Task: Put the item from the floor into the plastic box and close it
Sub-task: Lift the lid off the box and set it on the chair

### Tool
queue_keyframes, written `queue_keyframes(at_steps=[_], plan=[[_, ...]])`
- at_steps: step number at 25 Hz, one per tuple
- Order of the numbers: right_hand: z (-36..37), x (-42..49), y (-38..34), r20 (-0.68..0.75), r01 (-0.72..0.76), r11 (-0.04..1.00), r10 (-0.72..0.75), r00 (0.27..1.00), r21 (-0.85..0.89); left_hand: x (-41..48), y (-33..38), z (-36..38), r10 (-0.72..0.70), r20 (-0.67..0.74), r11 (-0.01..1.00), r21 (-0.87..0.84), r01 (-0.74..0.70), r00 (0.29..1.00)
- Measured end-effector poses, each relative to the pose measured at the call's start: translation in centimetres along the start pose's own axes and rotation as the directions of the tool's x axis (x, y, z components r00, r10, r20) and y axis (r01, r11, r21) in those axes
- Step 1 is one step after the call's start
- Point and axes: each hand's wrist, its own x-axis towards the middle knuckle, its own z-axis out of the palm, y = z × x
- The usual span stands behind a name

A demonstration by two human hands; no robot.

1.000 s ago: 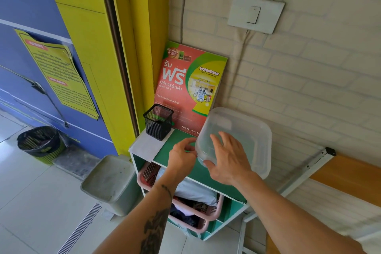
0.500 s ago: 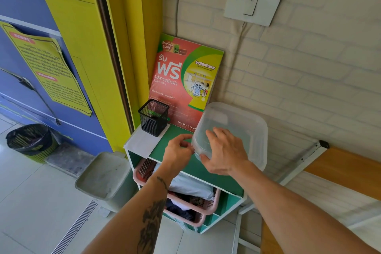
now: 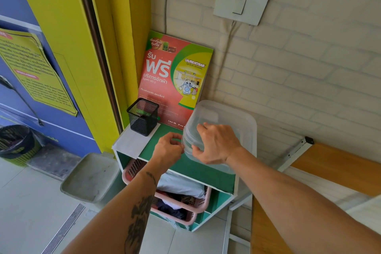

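Fingers of right hand spread over the near left corner of the clear plastic box, thumb pressed under its lid rim. Left hand, at 9 o'clock of the box, pinches fingers narrow right at that corner edge; can't tell if it grips the lid. Box sits on green shelf top w/ black mesh cup at 10 o'clock, red poster at 12. Pink basket below.

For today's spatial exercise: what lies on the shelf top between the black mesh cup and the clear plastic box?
In the head view, the left hand at the plastic box corner, and bare green shelf top beside the mesh cup.
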Motion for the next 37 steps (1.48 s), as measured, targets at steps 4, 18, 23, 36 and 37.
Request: queue_keyframes(at_steps=[4, 18, 23, 36, 37], plan=[[-0.5, -0.1, 0.6, -0.052, 0.011, 1.0, -0.01, 0.999, 0.008, -0.1, 0.3, 0.1, -0.007, 0.017, 1.0, 0.008, 0.007, 1.0], [2.9, -4.3, 5.2, -0.064, -0.373, 0.786, 0.461, 0.885, 0.493, -0.4, 3.8, 0.3, 0.304, -0.147, 0.933, 0.244, -0.263, 0.941], [5.3, -6.5, 7.4, -0.008, -0.533, 0.563, 0.692, 0.721, 0.632, 0.5, 5.0, 2.6, 0.391, 0.037, 0.822, 0.435, -0.367, 0.92], [5.5, -5.7, 6.1, -0.003, -0.416, 0.363, 0.757, 0.654, 0.834, -0.2, 5.5, 5.3, 0.44, -0.081, 0.819, 0.445, -0.363, 0.894], [5.4, -5.8, 6.2, -0.01, -0.409, 0.364, 0.757, 0.653, 0.837, -0.4, 5.6, 5.4, 0.443, -0.092, 0.821, 0.441, -0.362, 0.892]])
